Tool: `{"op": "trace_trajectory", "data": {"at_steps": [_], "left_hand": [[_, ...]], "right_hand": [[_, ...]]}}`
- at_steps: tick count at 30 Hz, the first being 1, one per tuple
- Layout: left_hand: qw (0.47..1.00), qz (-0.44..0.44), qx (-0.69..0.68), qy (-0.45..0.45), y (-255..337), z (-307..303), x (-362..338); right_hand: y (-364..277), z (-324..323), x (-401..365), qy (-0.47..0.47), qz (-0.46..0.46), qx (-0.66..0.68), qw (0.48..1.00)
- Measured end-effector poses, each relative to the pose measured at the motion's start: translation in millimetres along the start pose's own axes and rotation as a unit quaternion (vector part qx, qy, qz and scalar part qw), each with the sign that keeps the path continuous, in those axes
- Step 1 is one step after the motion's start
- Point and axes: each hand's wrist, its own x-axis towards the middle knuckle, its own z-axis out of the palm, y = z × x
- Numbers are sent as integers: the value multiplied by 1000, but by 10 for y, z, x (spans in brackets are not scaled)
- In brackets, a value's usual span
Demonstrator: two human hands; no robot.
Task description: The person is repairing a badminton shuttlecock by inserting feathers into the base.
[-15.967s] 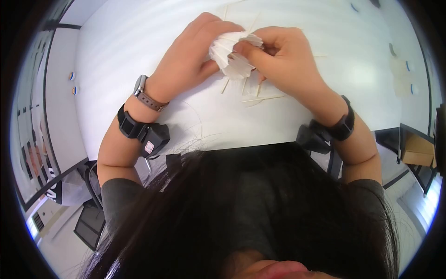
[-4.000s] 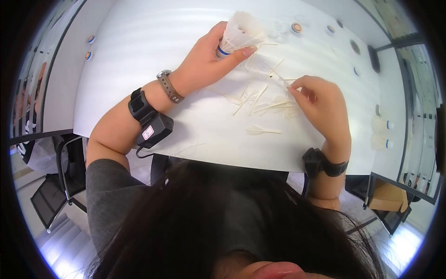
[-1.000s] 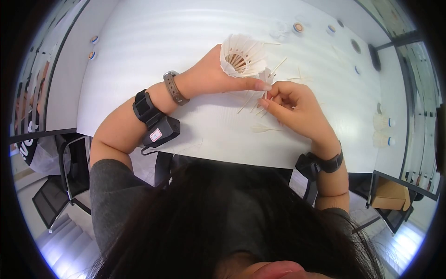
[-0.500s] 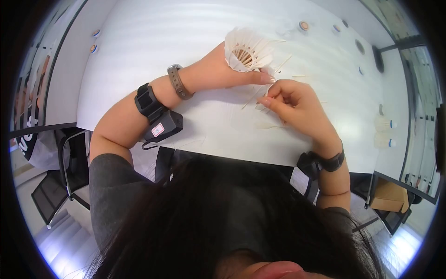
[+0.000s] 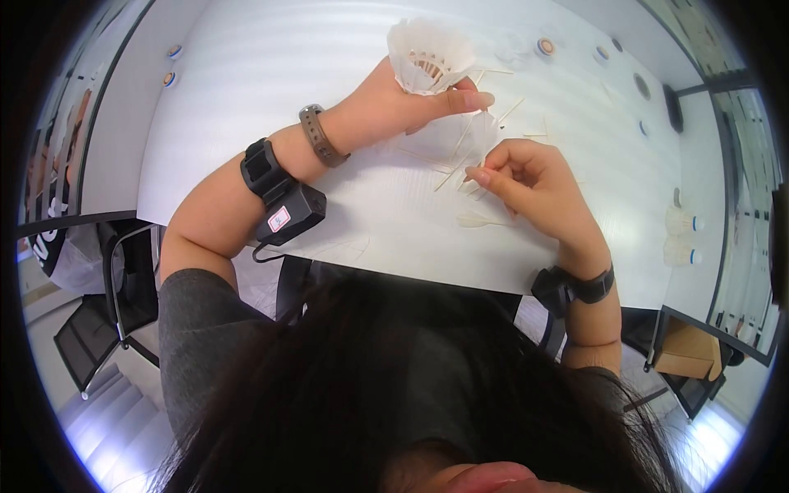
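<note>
A white feather shuttlecock (image 5: pixel 431 59) is held in my left hand (image 5: pixel 411 103), its open skirt facing up toward me. My left thumb and a finger also pinch the upper end of a loose white feather (image 5: pixel 485 130). My right hand (image 5: pixel 526 177) has its thumb and index finger closed on the lower end of that feather, whose vane stands between the two hands. Thin pale quills (image 5: pixel 448 177) lie crossed on the white table (image 5: pixel 386 226) under the hands. Another loose feather (image 5: pixel 478 220) lies just below my right hand.
Two shuttlecocks (image 5: pixel 680 219) lie at the table's right side. Small round cork pieces with blue rims stand at the far left (image 5: pixel 169 80) and far right (image 5: pixel 546 46). A cardboard box (image 5: pixel 689 352) is below the table's right corner.
My left hand has moved up and away from my right hand with the shuttlecock. The feather between the hands now shows more fully. The right hand has barely moved.
</note>
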Motion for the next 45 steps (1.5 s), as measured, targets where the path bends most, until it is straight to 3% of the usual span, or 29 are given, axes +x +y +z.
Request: {"op": "trace_trajectory", "data": {"at_steps": [8, 9, 12, 15, 21, 25, 28, 31, 36, 45], "left_hand": [[990, 121, 54, -44, -128, -2, 10], [993, 64, 61, -78, -110, -20, -6], [991, 80, 46, -92, -92, 3, -24], [994, 30, 40, -100, -17, -3, -29], [996, 53, -9, -77, -14, 17, -29], [988, 151, 8, -29, -135, 80, 20], [996, -42, -16, -80, 71, -6, -25], [998, 10, -18, -63, 44, 23, -18], [998, 15, -16, -64, -37, 29, 7], [991, 70, 37, -109, -129, 38, -37]], "right_hand": [[7, 40, 49, 13, -12, 21, 1000], [4, 51, 68, 14, -10, 15, 1000], [-6, 75, 107, 17, -6, -1, 1000], [-1, 93, 108, 20, -11, -1, 1000], [16, 102, 84, 16, -9, -1, 1000], [29, 82, 72, 15, -13, -6, 1000], [35, 65, 62, 8, -9, -11, 1000], [11, 46, 56, 10, -11, -14, 1000], [60, 58, 54, 48, -52, 18, 997], [102, 100, 140, 69, -24, 30, 997]]}}
